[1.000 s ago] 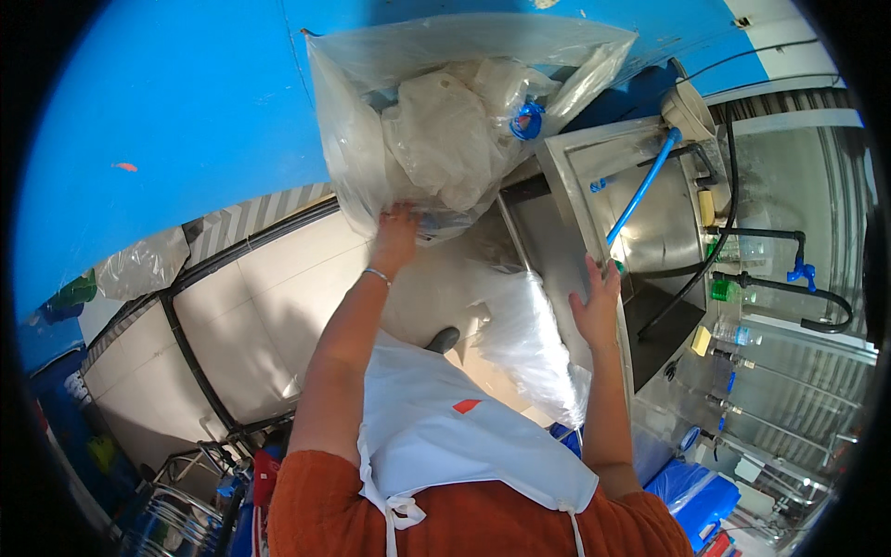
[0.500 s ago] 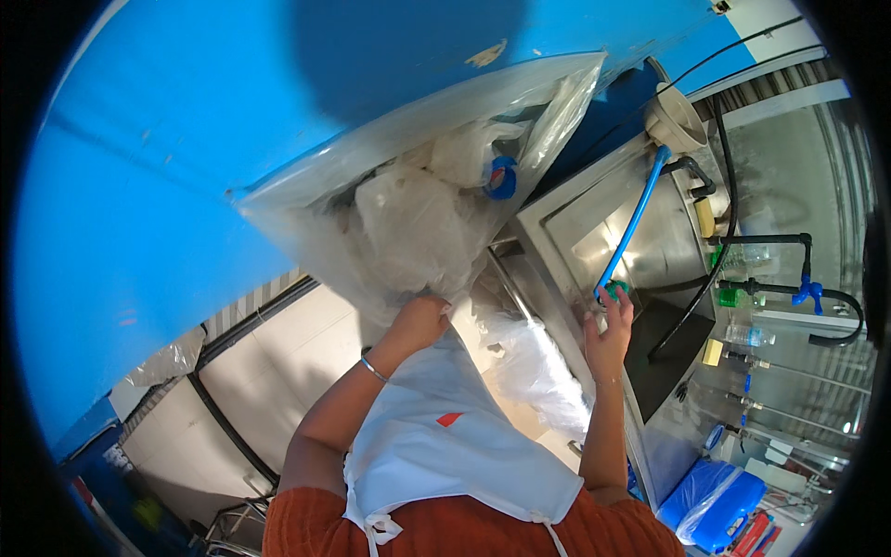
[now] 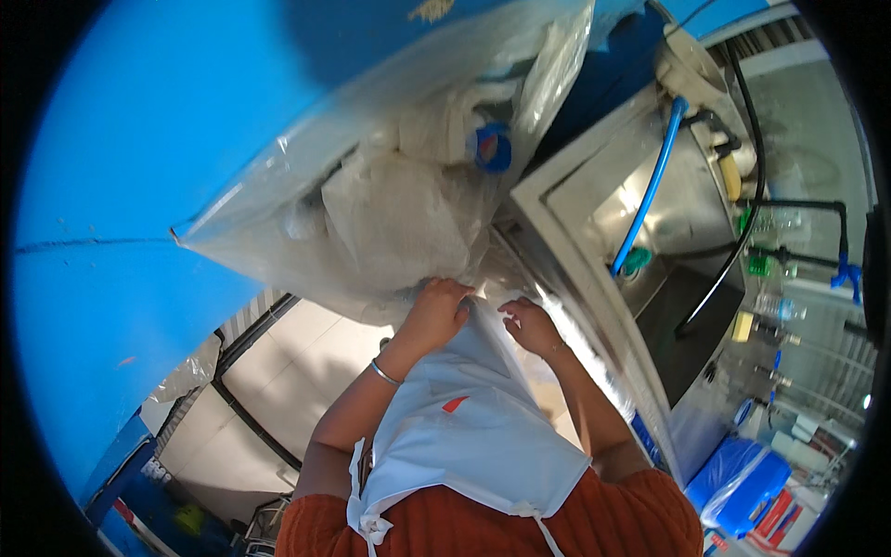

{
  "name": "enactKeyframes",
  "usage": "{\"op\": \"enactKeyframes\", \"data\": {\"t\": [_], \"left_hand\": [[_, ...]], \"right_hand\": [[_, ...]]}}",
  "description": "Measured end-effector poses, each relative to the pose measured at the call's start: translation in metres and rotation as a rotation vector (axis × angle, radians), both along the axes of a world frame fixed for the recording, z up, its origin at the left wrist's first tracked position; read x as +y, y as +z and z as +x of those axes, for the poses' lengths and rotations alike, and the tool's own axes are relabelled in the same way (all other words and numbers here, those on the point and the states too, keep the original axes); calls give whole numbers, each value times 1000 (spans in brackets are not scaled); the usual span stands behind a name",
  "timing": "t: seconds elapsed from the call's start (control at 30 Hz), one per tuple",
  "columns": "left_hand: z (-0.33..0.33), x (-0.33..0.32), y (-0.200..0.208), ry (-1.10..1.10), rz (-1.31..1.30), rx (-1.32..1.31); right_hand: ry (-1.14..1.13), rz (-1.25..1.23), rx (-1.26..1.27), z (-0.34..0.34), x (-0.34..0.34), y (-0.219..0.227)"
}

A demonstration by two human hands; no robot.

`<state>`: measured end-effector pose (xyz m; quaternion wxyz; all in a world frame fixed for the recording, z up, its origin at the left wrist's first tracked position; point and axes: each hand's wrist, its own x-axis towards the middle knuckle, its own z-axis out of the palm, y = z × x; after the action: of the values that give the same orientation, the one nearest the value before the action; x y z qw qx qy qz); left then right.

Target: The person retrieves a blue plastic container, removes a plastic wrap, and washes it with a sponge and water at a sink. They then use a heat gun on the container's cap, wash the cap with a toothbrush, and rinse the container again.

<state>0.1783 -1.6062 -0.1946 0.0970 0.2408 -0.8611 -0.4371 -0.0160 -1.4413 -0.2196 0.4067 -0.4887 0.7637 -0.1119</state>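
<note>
The left hand [image 3: 440, 310] has its bent fingers closed on the near edge of a big, clear plastic bag [image 3: 297, 269]. The bag sits wide open by a flat blue surface [image 3: 139, 139], with crumpled, cloudy white plastic [image 3: 390, 204] inside. The right hand [image 3: 529, 327] is near the left one, fingers curved but open, beside a shiny grey metal sink [image 3: 566, 200]

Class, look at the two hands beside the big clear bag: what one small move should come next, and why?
Probably the right hand should reach across to the near edge of the clear bag: the left hand is already at that edge, while the right hand sits close beside it, seemingly empty.
</note>
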Motion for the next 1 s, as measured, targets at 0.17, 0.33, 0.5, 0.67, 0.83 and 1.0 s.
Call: {"op": "enactKeyframes", "data": {"t": [0.17,0.33,0.5,0.67,0.83,1.0], "left_hand": [[56,43,-7,-18,267,116],[103,89,-35,144,395,107],[85,140,-113,372,392,136],[32,178,-218,369,333,146],[13,209,-305,392,344,82],[17,229,-355,415,336,-104]], "right_hand": [[121,16,53,36,18,-81],[209,114,39,40,13,-169],[315,218,249,4,-14,-264],[82,303,367,-38,-38,-358],[242,205,567,-95,-55,-456],[189,112,703,-150,-90,-564]]}}
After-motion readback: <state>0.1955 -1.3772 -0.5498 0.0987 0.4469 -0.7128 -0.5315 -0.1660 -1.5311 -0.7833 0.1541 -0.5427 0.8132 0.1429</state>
